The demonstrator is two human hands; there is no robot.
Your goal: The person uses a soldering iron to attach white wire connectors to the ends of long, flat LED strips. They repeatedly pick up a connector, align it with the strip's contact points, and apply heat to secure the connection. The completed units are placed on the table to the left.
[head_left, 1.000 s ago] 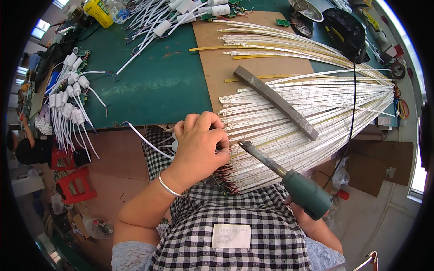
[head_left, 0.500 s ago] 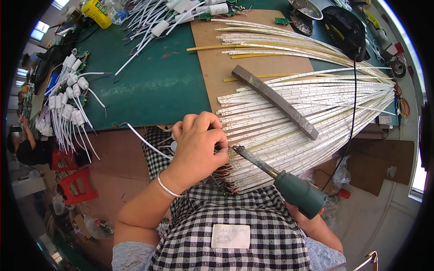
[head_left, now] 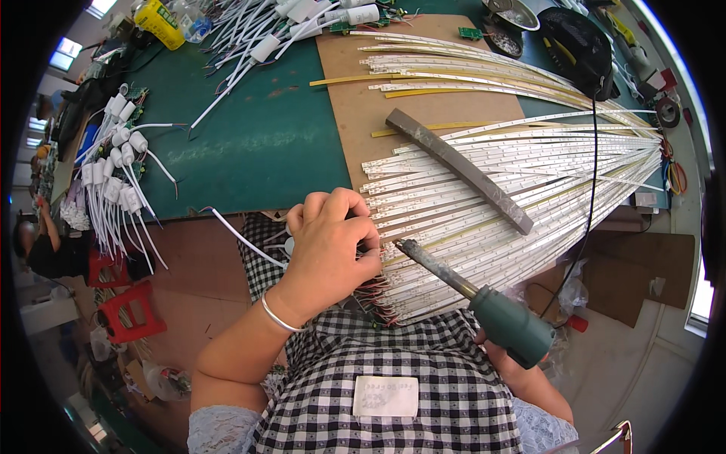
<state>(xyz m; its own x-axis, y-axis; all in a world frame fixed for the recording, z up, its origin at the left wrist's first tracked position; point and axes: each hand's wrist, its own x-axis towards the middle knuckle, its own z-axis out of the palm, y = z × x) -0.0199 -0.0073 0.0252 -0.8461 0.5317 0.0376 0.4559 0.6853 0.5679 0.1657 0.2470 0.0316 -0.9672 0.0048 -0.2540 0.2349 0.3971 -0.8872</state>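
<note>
My left hand (head_left: 327, 250) is bent in a pinch at the near left ends of the white LED strips (head_left: 454, 250); its fingertips hide what they hold. Thin red and dark wires (head_left: 380, 291) hang from the strip ends just below those fingers. A white cable (head_left: 240, 236) sticks out to the left beneath the hand. In my right hand (head_left: 514, 371) is a soldering iron (head_left: 513, 327) with a green handle. Its dark tip points up-left, a little right of my left fingertips and apart from them. Most of the right hand's fingers are behind the handle.
A grey bar (head_left: 460, 172) lies across the fanned strips on a brown board (head_left: 344, 98). White cables with capsule-like parts (head_left: 121, 170) and circuit boards lie left and far on the green table (head_left: 249, 147). Far right are a metal dish (head_left: 522, 17), black cap-like object (head_left: 578, 53) and tape roll (head_left: 668, 113).
The soldering iron in my right hand has drawn back slightly to the right, its tip moving off from my left fingertips. My left hand stays almost still.
</note>
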